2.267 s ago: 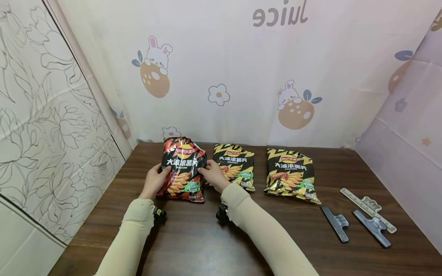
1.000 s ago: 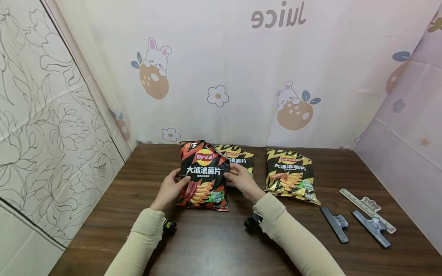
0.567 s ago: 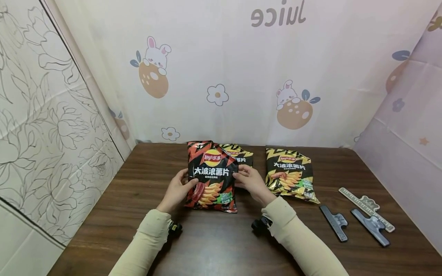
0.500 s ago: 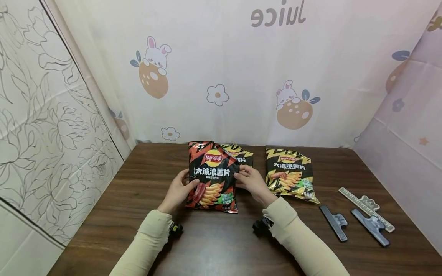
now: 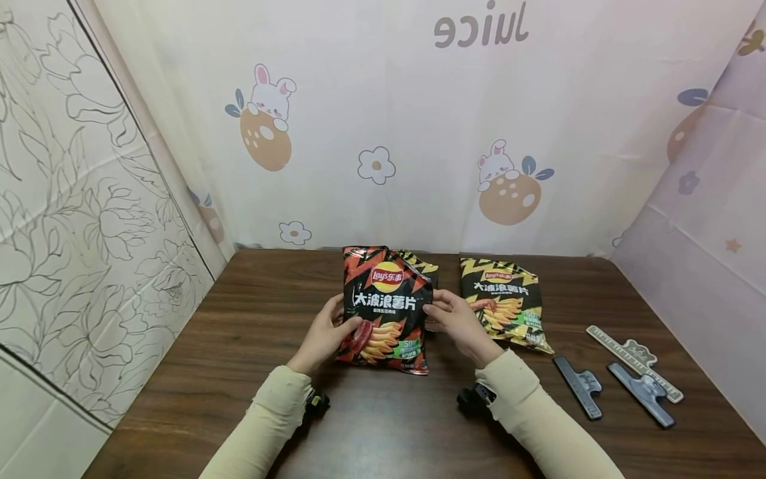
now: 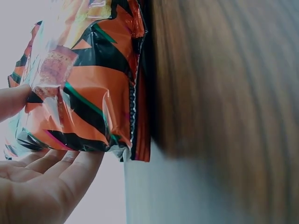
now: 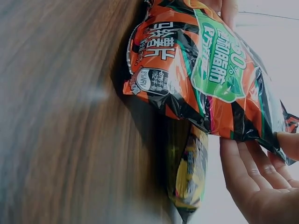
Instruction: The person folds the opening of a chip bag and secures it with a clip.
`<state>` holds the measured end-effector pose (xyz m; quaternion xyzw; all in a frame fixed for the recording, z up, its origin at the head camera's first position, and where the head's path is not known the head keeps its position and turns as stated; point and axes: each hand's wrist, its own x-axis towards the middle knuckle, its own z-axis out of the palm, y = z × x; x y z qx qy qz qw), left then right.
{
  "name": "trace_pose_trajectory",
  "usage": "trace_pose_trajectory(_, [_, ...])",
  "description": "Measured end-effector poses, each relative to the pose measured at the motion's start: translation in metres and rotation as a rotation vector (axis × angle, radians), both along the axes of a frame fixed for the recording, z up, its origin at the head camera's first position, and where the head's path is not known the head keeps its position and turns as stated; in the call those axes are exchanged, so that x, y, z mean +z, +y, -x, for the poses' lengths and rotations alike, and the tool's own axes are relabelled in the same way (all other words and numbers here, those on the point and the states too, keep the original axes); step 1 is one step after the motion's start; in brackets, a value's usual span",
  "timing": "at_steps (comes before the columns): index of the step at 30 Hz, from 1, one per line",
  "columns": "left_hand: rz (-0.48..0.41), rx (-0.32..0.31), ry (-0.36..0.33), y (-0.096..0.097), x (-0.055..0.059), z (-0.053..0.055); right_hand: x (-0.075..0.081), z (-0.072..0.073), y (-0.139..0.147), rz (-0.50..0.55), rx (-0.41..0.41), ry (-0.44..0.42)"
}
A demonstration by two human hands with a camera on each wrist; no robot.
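Note:
Both hands hold a red and black chip bag [image 5: 385, 313] upright by its two sides, its printed front toward me. The left hand [image 5: 323, 336] grips the left side, thumb on the front and fingers behind, as the left wrist view also shows. On the other side the right hand [image 5: 462, 324] pinches the edge near the torn upper corner. Behind this bag stands a yellow and black chip bag [image 5: 426, 264], mostly hidden. Its lower end [image 7: 191, 172] shows under the red one in the right wrist view.
Another yellow and black chip bag [image 5: 505, 303] lies to the right, near the back wall curtain. Three bag clips lie at the right of the brown table [image 5: 371, 426]: a pale one [image 5: 634, 359], a dark grey one [image 5: 579, 386] and a blue-grey one [image 5: 643, 394].
Both hands have carried the red chip bag from the left of the table to the right and slightly nearer, so it now covers most of the middle yellow bag. The clips have not moved.

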<state>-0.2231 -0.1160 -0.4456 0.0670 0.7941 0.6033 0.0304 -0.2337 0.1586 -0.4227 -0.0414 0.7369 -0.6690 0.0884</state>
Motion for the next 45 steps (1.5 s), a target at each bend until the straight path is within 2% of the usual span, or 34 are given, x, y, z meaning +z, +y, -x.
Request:
trace_pose_trajectory(7, [0.004,-0.022,0.001,0.011,0.0,-0.002,0.003,-0.005,0.014,-0.033,-0.015,-0.002])
trace_pose_trajectory(17, [0.006,-0.057,-0.004,0.025,0.0,-0.004,0.002,-0.01,0.035,-0.043,0.012,-0.008])
trace_pose_trajectory(22, [-0.007,-0.087,-0.009,0.028,-0.001,-0.005,0.002,-0.012,0.043,-0.048,0.024,0.015])
trace_pose_trajectory(31, [0.012,-0.093,-0.008,0.034,0.001,-0.011,0.002,-0.016,0.052,-0.047,0.055,0.064])
trace_pose_trajectory(45, [0.006,-0.135,0.001,0.032,0.002,-0.021,0.004,-0.022,0.056,-0.071,0.05,0.077])
